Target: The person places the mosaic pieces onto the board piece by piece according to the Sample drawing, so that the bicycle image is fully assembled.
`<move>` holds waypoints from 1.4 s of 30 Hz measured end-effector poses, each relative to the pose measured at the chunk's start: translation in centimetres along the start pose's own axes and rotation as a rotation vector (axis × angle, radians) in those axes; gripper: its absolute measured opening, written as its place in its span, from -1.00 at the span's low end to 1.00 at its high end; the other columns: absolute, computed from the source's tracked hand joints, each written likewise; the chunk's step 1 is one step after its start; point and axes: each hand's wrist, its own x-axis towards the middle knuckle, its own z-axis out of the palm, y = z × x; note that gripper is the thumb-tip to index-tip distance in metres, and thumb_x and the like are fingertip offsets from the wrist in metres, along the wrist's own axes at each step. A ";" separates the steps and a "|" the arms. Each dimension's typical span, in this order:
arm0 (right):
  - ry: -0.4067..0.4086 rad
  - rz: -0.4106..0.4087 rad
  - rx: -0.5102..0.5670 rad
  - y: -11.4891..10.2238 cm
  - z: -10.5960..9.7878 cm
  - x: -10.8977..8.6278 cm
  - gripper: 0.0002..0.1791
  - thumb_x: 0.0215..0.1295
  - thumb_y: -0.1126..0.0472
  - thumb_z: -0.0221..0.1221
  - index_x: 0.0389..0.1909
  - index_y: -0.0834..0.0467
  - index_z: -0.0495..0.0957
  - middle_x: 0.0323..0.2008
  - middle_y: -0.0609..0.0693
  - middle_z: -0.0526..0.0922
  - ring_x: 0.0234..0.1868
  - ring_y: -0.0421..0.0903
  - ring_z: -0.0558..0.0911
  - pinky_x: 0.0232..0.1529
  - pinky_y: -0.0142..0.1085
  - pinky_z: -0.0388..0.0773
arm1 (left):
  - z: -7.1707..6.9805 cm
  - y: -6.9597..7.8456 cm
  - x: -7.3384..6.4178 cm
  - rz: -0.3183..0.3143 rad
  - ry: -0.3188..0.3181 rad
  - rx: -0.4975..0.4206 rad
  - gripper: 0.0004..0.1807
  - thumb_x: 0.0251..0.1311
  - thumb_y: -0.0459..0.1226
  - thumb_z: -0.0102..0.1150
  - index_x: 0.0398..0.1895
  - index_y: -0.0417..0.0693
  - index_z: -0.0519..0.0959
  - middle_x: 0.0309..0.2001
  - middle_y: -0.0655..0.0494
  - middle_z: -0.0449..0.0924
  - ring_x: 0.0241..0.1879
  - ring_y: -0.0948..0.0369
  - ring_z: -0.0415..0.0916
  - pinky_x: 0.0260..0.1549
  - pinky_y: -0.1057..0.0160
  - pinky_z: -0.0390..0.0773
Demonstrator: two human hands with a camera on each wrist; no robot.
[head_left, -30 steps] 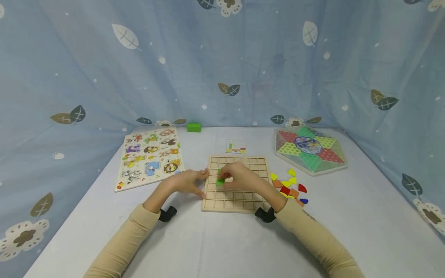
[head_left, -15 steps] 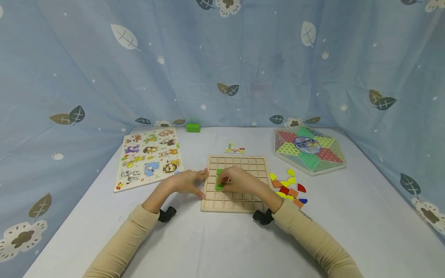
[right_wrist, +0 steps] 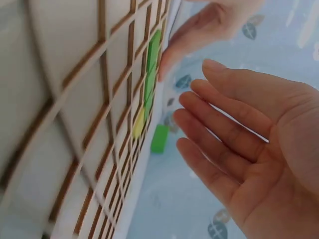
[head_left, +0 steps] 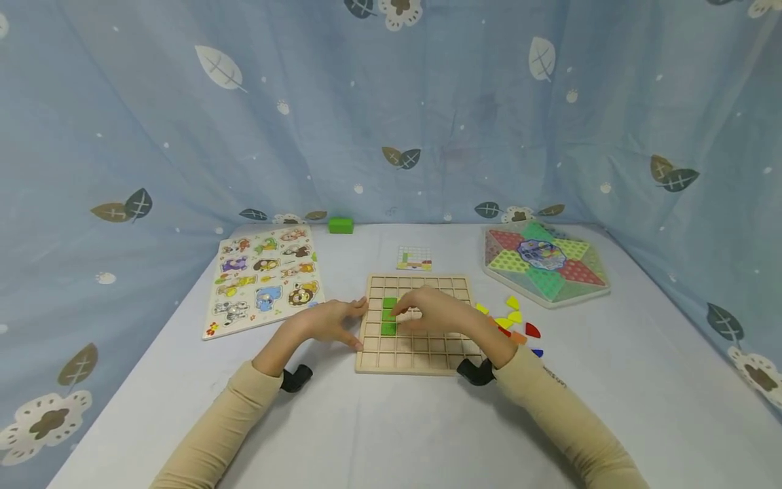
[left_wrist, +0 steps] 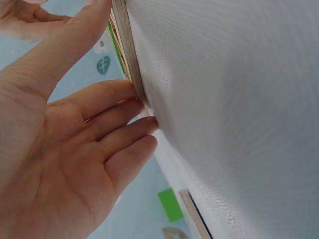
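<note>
A wooden grid board [head_left: 370,363] lies flat on the table, with three green square tiles [head_left: 389,315] in a column in its left part. My left hand [head_left: 326,319] touches the board's left edge with fingertips and thumb. In the left wrist view those fingers [left_wrist: 119,130] are straight against the wooden side. My right hand [head_left: 436,314] is over the board just right of the green tiles, its fingers loosely bent. Nothing sits in its palm in the right wrist view, where a yellow piece [right_wrist: 139,125] also shows beside the tiles.
Yellow, orange, red and blue pieces [head_left: 515,317] lie right of the board, partly behind my right forearm. A pattern card [head_left: 414,258] lies behind the board. An animal puzzle [head_left: 263,278] is at left, a green block [head_left: 341,225] at the back, a star-patterned game board [head_left: 544,261] at right.
My right hand has let go of the lowest green tile and drawn slightly right, so all three tiles show. My left hand stays at the board's edge.
</note>
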 end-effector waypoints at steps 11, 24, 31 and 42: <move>0.101 0.043 -0.034 3.8 -1.6 -5.0 -0.73 0.26 0.29 0.26 -0.02 0.20 0.66 -0.03 0.04 0.66 0.05 0.04 0.59 0.00 -0.04 0.56 | 0.1 0.0 0.0 0.007 0.002 0.009 0.02 0.03 -0.01 0.40 0.47 -0.21 0.10 0.48 -0.13 -0.05 0.45 -0.06 -0.06 0.36 -0.01 0.06; 0.119 0.163 -0.042 7.9 -3.0 -10.5 -0.77 0.20 0.41 0.27 -0.12 0.19 0.68 -0.09 0.06 0.67 -0.03 0.11 0.61 -0.05 0.01 0.57 | 0.3 -0.1 0.2 0.033 0.010 0.021 0.02 0.02 0.00 0.40 0.46 -0.25 0.11 0.47 -0.16 -0.02 0.44 -0.08 -0.04 0.35 -0.03 0.07; 0.108 0.213 -0.052 9.2 -3.3 -11.1 -0.78 0.20 0.37 0.28 -0.11 0.23 0.66 -0.13 0.07 0.68 -0.11 0.08 0.62 -0.12 -0.05 0.59 | 0.2 0.0 0.2 0.023 0.006 0.021 0.02 0.03 0.01 0.39 0.47 -0.21 0.10 0.48 -0.13 -0.05 0.45 -0.05 -0.06 0.36 0.00 0.06; 0.140 0.282 -0.032 9.1 -2.8 -10.5 -0.69 0.18 0.37 0.29 -0.03 0.34 0.60 -0.16 0.13 0.66 -0.14 0.08 0.62 -0.09 -0.05 0.60 | 0.2 -0.2 0.2 0.025 0.013 0.011 0.02 0.01 0.01 0.40 0.46 -0.21 0.11 0.47 -0.13 -0.04 0.44 -0.04 -0.05 0.35 0.00 0.08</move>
